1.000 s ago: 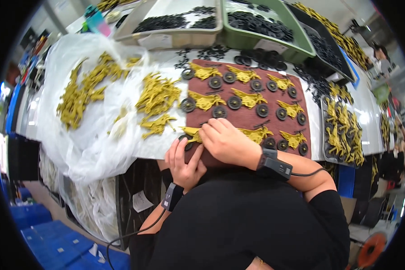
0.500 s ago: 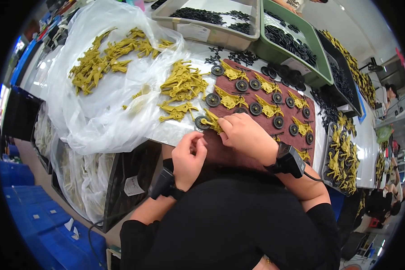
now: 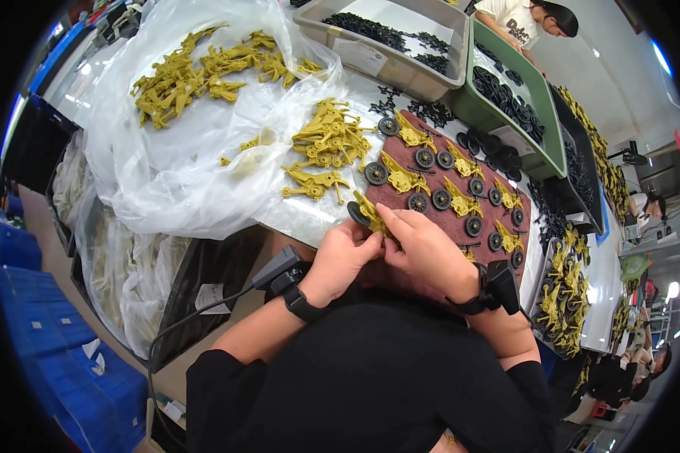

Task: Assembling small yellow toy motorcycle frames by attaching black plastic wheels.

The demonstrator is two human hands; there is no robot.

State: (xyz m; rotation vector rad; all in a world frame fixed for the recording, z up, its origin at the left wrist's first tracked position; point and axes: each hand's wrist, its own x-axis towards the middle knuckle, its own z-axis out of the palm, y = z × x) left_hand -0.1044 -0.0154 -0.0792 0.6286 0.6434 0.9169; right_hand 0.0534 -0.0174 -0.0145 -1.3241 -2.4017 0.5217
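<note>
My R hand (image 3: 429, 251) pinches the yellow bike body (image 3: 369, 214) by the maroon cloth (image 3: 446, 223)'s L edge; my L hand (image 3: 338, 260) curls close below the blk wheel (image 3: 356, 214), exact grip hidden. Best: steady body, wheel sq., even press., w/o bending.

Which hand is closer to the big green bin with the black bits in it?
Right. The green bin is ahead and to the right; the right hand is on the side toward it, while the left hand is farther left.
</note>
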